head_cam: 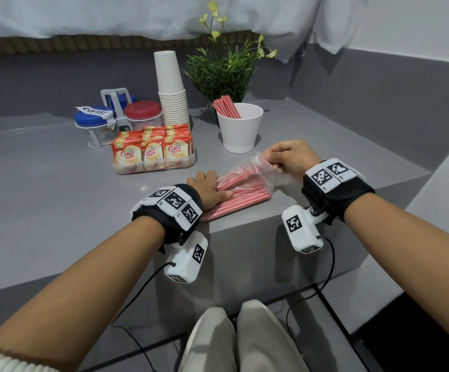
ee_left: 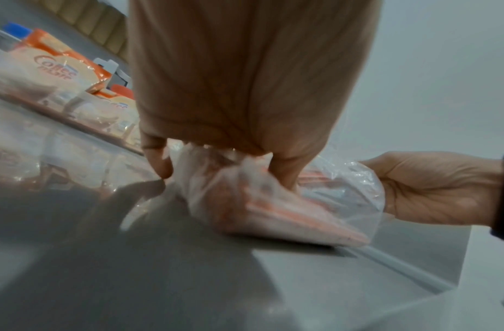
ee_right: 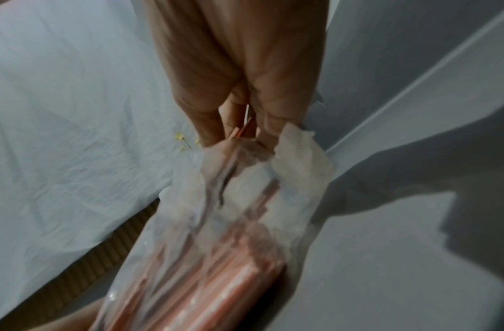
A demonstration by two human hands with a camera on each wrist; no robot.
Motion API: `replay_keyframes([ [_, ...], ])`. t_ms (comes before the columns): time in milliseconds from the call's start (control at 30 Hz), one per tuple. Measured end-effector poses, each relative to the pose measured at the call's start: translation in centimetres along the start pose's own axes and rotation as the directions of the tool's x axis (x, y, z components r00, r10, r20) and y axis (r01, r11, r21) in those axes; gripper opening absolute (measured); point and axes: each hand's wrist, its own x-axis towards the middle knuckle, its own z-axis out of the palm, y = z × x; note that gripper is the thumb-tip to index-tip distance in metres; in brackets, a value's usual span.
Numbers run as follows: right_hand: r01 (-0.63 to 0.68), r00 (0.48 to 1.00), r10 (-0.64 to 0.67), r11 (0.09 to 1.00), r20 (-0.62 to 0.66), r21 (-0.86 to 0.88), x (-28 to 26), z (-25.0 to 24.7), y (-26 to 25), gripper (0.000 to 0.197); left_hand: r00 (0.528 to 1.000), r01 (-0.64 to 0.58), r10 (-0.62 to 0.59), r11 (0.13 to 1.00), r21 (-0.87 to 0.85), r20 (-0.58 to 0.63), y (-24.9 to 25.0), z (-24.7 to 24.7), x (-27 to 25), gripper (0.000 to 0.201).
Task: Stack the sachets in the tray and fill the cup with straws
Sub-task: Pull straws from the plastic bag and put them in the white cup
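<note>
A clear plastic bag of red-and-white straws (head_cam: 240,190) lies near the table's front edge. My left hand (head_cam: 208,187) presses down on its near end, fingers curled into the plastic (ee_left: 216,177). My right hand (head_cam: 285,157) pinches a few straws (ee_right: 241,131) at the bag's open mouth. The white cup (head_cam: 239,127) stands just beyond and holds several straws (head_cam: 226,106) leaning left. Left of it, the clear tray (head_cam: 188,161) is packed with upright orange creamer sachets (head_cam: 152,149).
A tall stack of white paper cups (head_cam: 172,92) and a potted plant (head_cam: 223,68) stand behind the cup. Jars with blue and red lids (head_cam: 118,116) sit in a rack at back left. The table edge (head_cam: 285,218) runs close under the bag.
</note>
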Motion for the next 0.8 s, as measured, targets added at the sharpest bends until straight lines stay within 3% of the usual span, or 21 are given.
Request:
replay_keyframes([
  [133,0.021,1.000,-0.021,0.983,-0.002,0.185,-0.4,-0.3,-1.1,0.018,1.000,-0.019,0.019,1.000,0.014,0.023,0.6,-1.0,0.3,0.049],
  [233,-0.007,0.999,-0.004,0.949,0.036,0.317,-0.4,0.5,-1.6,0.018,0.996,-0.085,0.084,0.996,-0.033,-0.036,2.0,-1.6,0.4,0.045],
  [400,-0.101,0.987,0.067,0.963,0.144,0.250,-0.5,1.9,-1.5,0.015,0.987,-0.113,0.103,0.991,-0.071,-0.123,3.7,-0.9,0.6,0.042],
  [567,0.016,1.000,-0.010,0.963,-0.024,0.270,0.3,0.8,-1.9,0.017,0.989,-0.114,0.102,0.987,-0.115,-0.109,2.6,-0.5,0.8,0.036],
  [667,0.085,0.995,-0.058,0.908,-0.077,0.410,0.3,1.0,-2.3,0.019,0.988,-0.117,0.102,0.985,-0.127,-0.116,2.5,-0.6,0.7,0.035],
  [800,-0.053,0.995,0.002,0.868,0.104,0.494,-0.7,2.7,-1.8,0.008,0.984,-0.140,0.122,0.981,-0.135,-0.132,3.2,-0.6,0.6,0.034],
])
